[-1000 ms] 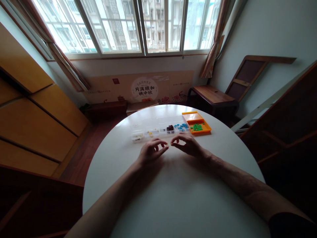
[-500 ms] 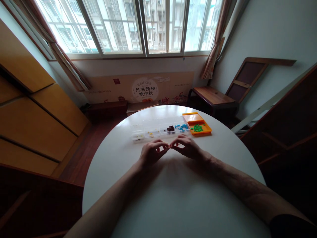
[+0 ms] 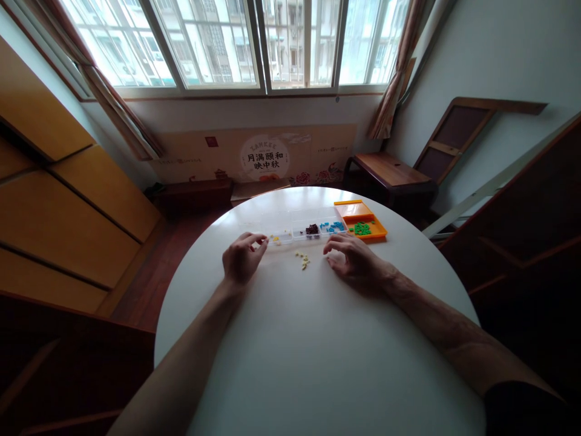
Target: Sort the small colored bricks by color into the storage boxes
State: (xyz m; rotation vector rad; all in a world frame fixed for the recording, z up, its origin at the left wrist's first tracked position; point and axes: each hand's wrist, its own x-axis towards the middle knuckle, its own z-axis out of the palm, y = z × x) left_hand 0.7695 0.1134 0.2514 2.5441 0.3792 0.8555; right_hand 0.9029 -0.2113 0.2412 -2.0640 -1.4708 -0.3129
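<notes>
My left hand (image 3: 242, 257) is over the left end of a clear compartment box (image 3: 297, 238), thumb and fingertips pinched together; whatever is between them is too small to make out. To the right, my right hand (image 3: 354, 254) rests at the table with its curled fingers apart and nothing visible in them. Several small pale yellow pieces (image 3: 303, 262) lie loose on the white table (image 3: 281, 351) between the hands. Inside the box are yellow pieces (image 3: 276, 241), dark brown pieces (image 3: 312, 229) and blue pieces (image 3: 336, 226). The leftmost compartment is hidden behind my left hand.
An orange tray (image 3: 379, 235) with green pieces (image 3: 362, 229) stands at the box's right end, just beyond my right hand. The round table's far edge faces a printed panel (image 3: 218, 151) under the window. A wooden chair (image 3: 394, 169) stands at the back right.
My hands were fingertip to fingertip over the table and have parted. The left moved left to the box, the right slightly right. The loose yellow pieces between them now show.
</notes>
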